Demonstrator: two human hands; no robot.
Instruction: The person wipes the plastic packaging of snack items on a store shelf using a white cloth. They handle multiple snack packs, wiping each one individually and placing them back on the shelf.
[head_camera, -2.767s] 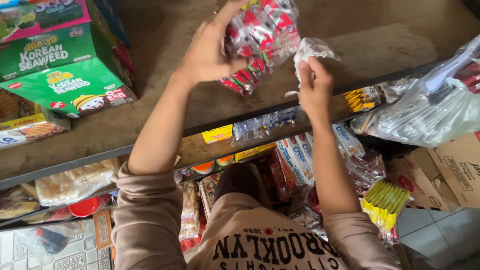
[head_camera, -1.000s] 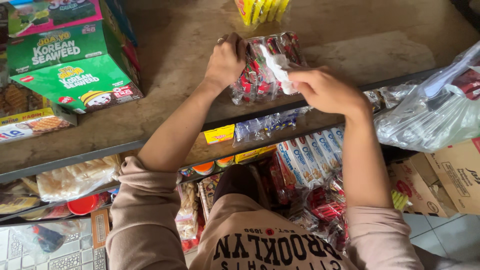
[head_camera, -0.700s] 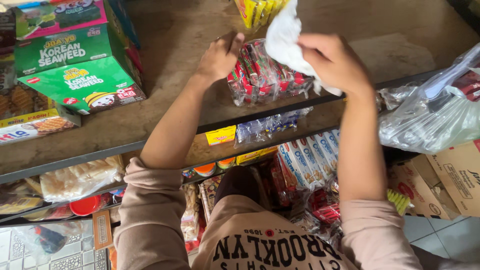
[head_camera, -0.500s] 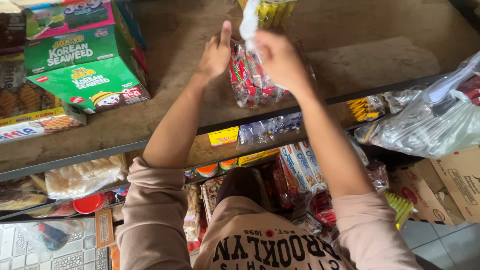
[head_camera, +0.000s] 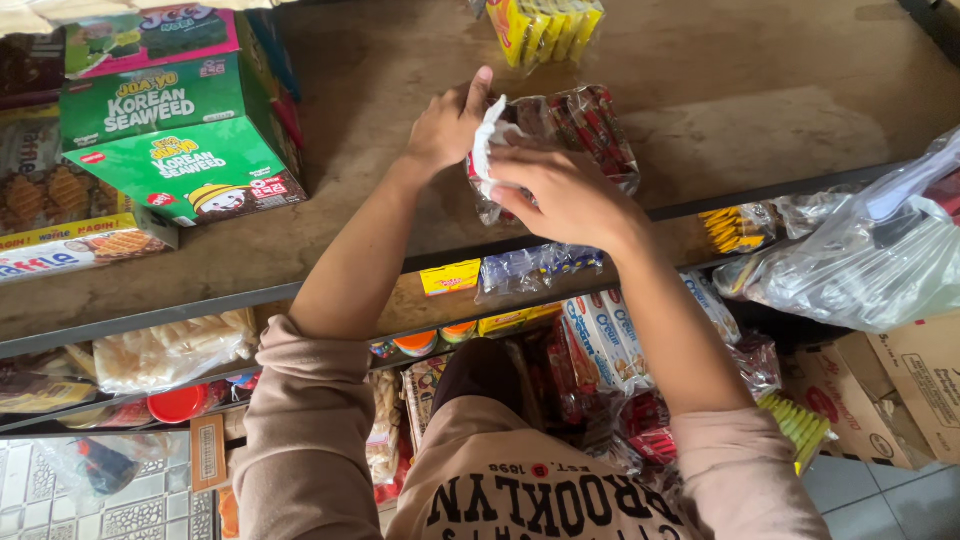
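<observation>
- right hand (head_camera: 560, 190) nearest, grip closed around the crumpled white plastic end (head_camera: 487, 140) of the clear snack bag (head_camera: 575, 135), fingers curled over the bag's near-left corner
- left hand (head_camera: 448, 125) just beyond, grip pinching the same white end from the left, thumb up, touching the bag
- bag lies flat on the top shelf (head_camera: 780, 110), long axis running away and rightward from both grips, red packets inside
- yellow packs (head_camera: 545, 25) farther back, apart from the bag
- green boxes (head_camera: 170, 140) well to the left
</observation>
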